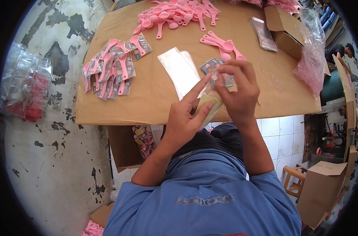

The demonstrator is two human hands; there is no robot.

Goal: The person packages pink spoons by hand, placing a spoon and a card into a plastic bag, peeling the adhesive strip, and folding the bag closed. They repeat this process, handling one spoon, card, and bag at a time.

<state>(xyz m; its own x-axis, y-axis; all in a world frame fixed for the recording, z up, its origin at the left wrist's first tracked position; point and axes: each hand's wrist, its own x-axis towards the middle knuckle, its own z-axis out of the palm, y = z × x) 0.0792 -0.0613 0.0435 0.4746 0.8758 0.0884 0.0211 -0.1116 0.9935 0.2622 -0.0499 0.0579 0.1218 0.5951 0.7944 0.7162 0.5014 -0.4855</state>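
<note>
My left hand is closed around a small clear packet with a pale yellow card side showing, just over the table's front edge. My right hand pinches with thumb and fingertips at the packet's clear upper end. What else lies inside the packet is hidden by my fingers. Behind my right hand lie blue printed cards. To the left of them rests a stack of white-looking clear sleeves. Several loose pink measuring spoons lie just beyond the cards.
A large heap of pink spoons covers the back of the table. Packed spoons with cards are piled at the left. At the right stand a cardboard box and bubble wrap. An open box sits below the table.
</note>
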